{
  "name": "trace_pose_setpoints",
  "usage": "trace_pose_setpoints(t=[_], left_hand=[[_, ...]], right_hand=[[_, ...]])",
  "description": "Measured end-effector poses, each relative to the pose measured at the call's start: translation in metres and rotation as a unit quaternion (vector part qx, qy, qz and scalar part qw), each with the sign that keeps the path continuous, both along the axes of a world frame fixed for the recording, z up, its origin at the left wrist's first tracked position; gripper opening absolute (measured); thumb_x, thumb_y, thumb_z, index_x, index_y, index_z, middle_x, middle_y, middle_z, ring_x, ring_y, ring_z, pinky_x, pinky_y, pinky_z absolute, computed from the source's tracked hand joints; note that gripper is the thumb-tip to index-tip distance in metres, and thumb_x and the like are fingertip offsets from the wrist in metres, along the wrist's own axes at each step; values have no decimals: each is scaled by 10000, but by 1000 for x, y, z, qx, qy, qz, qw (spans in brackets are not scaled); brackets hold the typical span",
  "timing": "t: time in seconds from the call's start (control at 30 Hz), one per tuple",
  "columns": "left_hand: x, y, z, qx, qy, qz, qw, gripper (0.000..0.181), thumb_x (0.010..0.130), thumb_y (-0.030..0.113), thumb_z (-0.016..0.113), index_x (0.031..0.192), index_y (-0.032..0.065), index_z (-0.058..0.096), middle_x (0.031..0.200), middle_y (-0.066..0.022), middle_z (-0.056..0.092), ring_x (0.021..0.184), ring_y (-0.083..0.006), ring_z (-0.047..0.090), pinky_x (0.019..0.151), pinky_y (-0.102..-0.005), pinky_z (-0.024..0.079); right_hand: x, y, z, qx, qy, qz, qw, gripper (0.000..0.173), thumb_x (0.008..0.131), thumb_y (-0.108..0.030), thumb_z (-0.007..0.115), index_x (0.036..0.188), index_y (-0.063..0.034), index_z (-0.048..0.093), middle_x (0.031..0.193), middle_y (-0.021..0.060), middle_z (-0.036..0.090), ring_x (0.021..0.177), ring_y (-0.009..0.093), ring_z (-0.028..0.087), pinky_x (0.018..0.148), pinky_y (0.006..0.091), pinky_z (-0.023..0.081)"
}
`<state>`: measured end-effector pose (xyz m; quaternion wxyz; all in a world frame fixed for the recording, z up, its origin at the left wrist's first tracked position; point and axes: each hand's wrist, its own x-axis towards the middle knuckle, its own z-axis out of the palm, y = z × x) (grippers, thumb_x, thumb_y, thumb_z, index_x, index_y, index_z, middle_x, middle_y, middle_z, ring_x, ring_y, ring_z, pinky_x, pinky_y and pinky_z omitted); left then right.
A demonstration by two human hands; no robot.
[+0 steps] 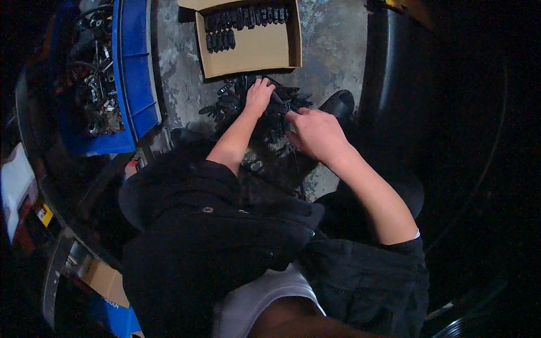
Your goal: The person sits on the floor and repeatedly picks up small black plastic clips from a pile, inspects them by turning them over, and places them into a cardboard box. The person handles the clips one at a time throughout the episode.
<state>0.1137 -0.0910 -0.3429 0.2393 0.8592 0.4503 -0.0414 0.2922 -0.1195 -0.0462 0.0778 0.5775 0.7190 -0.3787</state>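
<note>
A heap of black parts, perhaps plastic (228, 105), lies on the concrete floor between my feet. My left hand (258, 96) reaches onto the far side of the heap, fingers bent over dark pieces. Whether it grips one of them is too dark to see. At the heap's right side is my right hand (318, 130), its thumb and fingers curled towards each other; what is between them cannot be made out. Just beyond the heap stands an open cardboard box (262, 50). Inside it, similar black parts (245, 17) form a long back row and a shorter row at the left.
To the left stands a blue plastic crate (137, 63) filled with mixed metal parts and cables (101, 84). A dark shoe (340, 103) is beside my right hand. A dark cylindrical object (388, 59) rises at the right. Another cardboard box (105, 281) sits at the lower left.
</note>
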Motion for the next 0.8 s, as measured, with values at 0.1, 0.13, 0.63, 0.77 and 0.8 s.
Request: trace_pose_setpoints(t=[0.1, 0.13, 0.63, 0.77, 0.8], left_hand=[[-1, 6, 14, 21, -6, -26, 999, 226, 869, 118, 624, 1080, 143, 704, 1124, -71, 637, 1080, -279, 611, 917, -402, 520], [0, 7, 22, -1, -13, -27, 1000, 226, 858, 142, 651, 1078, 138, 702, 1102, -75, 647, 1067, -283, 620, 911, -407, 521], [-33, 49, 277, -163, -195, 106, 961, 295, 817, 217, 769, 1056, 59, 697, 961, -96, 720, 879, -205, 700, 827, -334, 555], [-57, 61, 335, -208, -343, 194, 895, 328, 836, 154, 794, 1093, 3, 658, 1000, -74, 712, 931, -131, 680, 848, -298, 555], [-62, 63, 341, -234, -391, 217, 863, 335, 844, 134, 788, 1116, 4, 643, 1018, -69, 701, 958, -135, 671, 867, -293, 550]], right_hand=[[-1, 4, 2, -2, 5, -3, 1000, 285, 847, -225, 697, 1080, -67, 654, 980, 149, 688, 937, 344, 684, 796, 449, 572], [0, 5, 2, -3, 2, -4, 1000, 293, 845, -227, 699, 1086, -68, 653, 981, 151, 691, 941, 345, 685, 800, 449, 571], [9, 30, 22, 33, -66, -34, 997, 365, 852, -320, 701, 1152, -114, 665, 1022, 170, 707, 990, 360, 681, 848, 471, 562], [3, 44, 35, 144, 65, -62, 986, 381, 857, -212, 734, 1196, -63, 642, 989, 159, 712, 937, 328, 697, 823, 435, 565], [1, 47, 42, 174, 121, -73, 975, 386, 860, -187, 740, 1205, -51, 636, 975, 154, 713, 914, 312, 706, 811, 419, 567]])
